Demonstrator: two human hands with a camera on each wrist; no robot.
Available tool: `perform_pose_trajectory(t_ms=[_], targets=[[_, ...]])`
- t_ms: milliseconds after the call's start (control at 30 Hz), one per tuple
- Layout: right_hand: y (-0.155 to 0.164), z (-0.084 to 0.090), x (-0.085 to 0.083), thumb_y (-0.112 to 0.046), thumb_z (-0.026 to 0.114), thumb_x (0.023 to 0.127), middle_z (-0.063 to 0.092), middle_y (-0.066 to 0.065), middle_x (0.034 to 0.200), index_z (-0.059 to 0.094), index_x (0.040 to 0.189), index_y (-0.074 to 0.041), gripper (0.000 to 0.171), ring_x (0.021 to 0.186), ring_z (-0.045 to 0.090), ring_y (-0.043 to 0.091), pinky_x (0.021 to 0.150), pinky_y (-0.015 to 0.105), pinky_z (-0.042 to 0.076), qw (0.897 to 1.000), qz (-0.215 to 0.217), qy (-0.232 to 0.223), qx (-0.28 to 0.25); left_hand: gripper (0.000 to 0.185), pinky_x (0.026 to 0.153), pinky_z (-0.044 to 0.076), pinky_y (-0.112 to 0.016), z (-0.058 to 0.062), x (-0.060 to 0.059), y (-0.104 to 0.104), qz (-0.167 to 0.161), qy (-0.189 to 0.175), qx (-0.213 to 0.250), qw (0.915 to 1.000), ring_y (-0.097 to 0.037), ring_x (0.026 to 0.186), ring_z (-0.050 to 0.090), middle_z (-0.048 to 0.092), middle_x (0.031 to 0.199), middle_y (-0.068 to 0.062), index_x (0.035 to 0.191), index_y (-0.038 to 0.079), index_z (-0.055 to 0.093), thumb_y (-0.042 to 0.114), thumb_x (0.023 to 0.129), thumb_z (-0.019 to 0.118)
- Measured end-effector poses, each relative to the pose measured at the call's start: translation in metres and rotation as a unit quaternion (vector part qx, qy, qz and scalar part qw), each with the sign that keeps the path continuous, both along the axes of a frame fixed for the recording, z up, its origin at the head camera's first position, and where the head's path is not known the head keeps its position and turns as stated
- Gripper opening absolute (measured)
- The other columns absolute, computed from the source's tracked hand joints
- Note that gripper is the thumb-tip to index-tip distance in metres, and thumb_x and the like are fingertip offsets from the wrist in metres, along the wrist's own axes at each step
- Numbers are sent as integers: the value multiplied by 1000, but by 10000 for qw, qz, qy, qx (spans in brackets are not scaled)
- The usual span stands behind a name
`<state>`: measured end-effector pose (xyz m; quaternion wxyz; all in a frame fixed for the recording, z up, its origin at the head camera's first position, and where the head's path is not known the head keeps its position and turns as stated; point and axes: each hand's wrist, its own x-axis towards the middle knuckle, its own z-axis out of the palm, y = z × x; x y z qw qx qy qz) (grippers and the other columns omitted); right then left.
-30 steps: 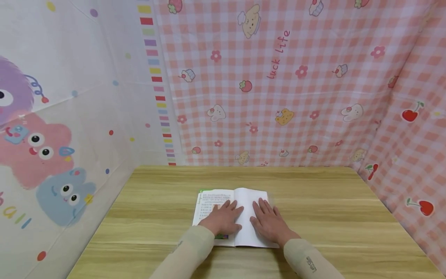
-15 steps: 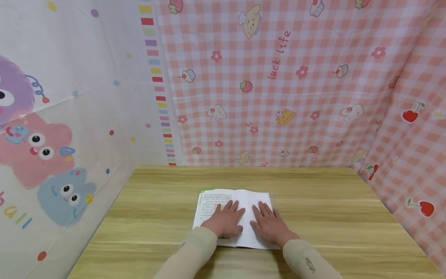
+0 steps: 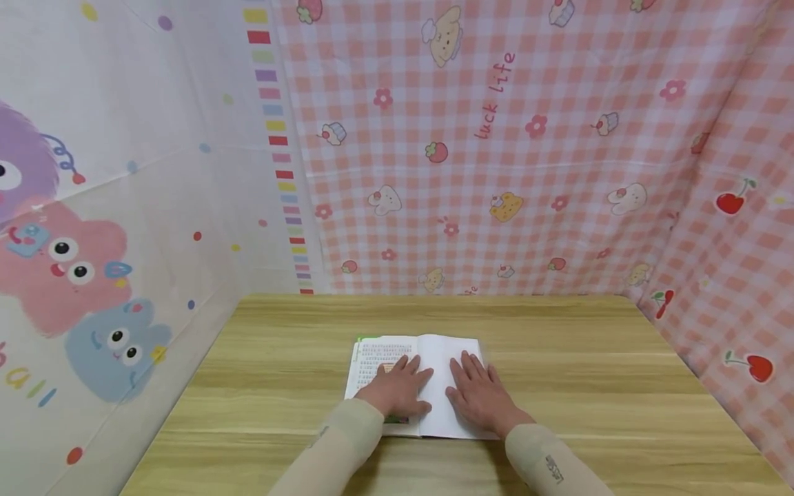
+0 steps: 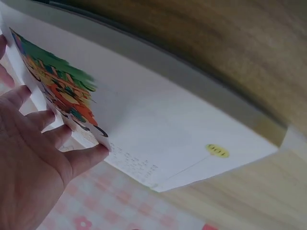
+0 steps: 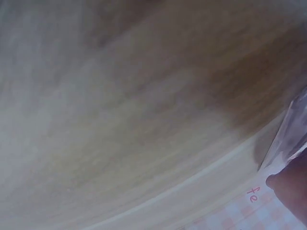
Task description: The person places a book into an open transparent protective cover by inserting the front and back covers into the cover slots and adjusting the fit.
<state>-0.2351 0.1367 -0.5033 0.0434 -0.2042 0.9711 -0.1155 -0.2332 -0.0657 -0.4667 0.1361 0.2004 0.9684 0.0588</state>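
An open book lies on the wooden table, its left page printed with text and a colour picture, its right page white. My left hand rests with spread fingers on the left page and covers part of the print. In the left wrist view that hand touches the page by a colourful picture, and a yellow page mark shows near the corner. My right hand lies flat on the white page, fingers pointing away from me. Only a fingertip and the book's edge show in the right wrist view.
The wood-grain table extends around the book. Behind it hangs a pink checked cloth, which continues along the right side. A white cloth with cartoon figures hangs on the left.
Both hands stay on the open book. The left hand shifts slightly toward the right and back, and the picture low on the left page shows again beneath it.
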Motion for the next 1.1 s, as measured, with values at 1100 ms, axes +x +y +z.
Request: perform_pose_trajectory(t_ms=[1100], targets=[[18,10,-12,-29,38,107,22,27,159,24,153,7,60,147,17,43,117,56,15,9858,-951,-285,-1357,71,109,29,-63,-7,-1,0,-121,171,-163,9996,-29,148,24,27,162,-2,154,26,39,54,91,59]])
